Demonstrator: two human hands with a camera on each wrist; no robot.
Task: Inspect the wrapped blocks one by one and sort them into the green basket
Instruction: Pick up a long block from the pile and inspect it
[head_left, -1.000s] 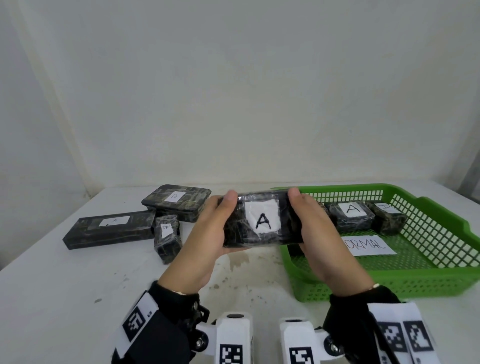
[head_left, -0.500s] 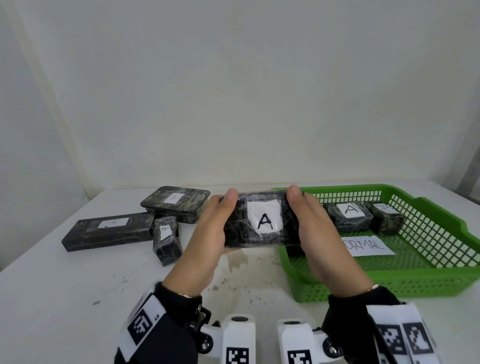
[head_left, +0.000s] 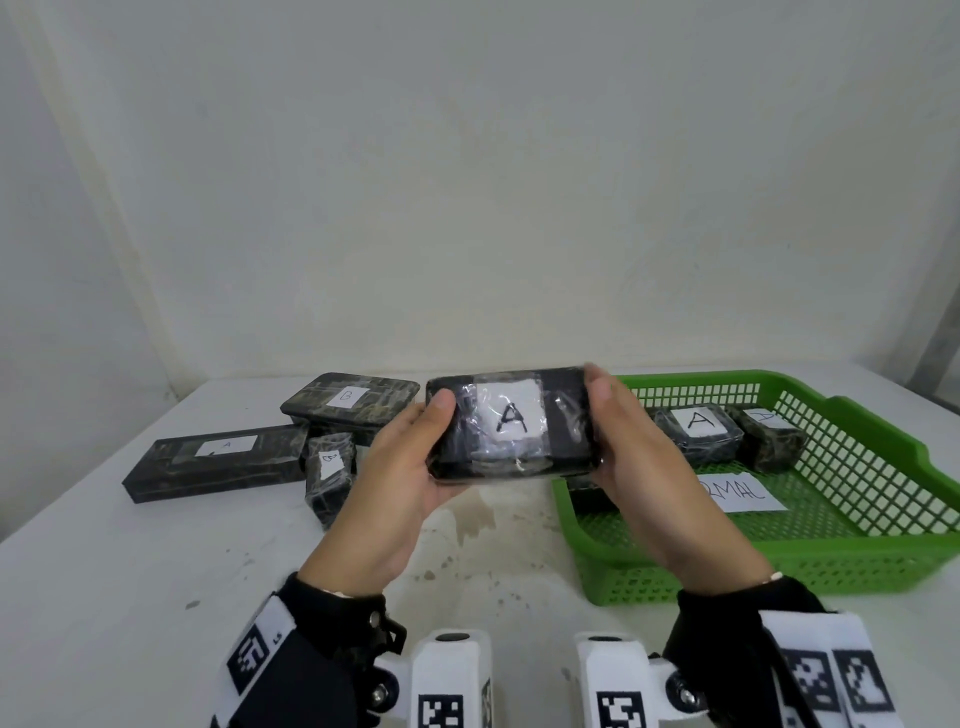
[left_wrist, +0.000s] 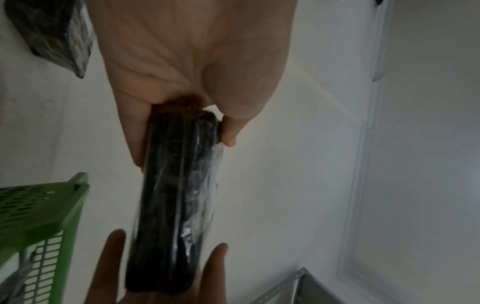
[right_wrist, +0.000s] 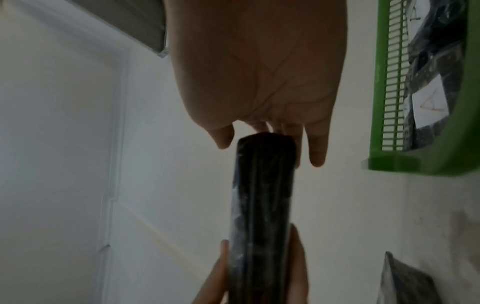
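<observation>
Wrapped block (head_left: 511, 426) with the "A" label is held in the air between both hands, above the table (head_left: 130, 597) just left of the green basket (head_left: 883, 551). Compared with a second ago it has been raised and tipped so the labelled face is turned more squarely toward the head camera; it was lower and flatter before. Left hand (head_left: 405, 483) is curled round the left end, thumb on the front face; right hand (head_left: 639, 467) is curled round the right end (same grip seen in both wrist views). Inspection is judged still under way, drop into the basket not yet made. Two wrapped blocks already lie in the basket by a paper sign (head_left: 743, 493); three more (head_left: 218, 460) are left on the table.
</observation>
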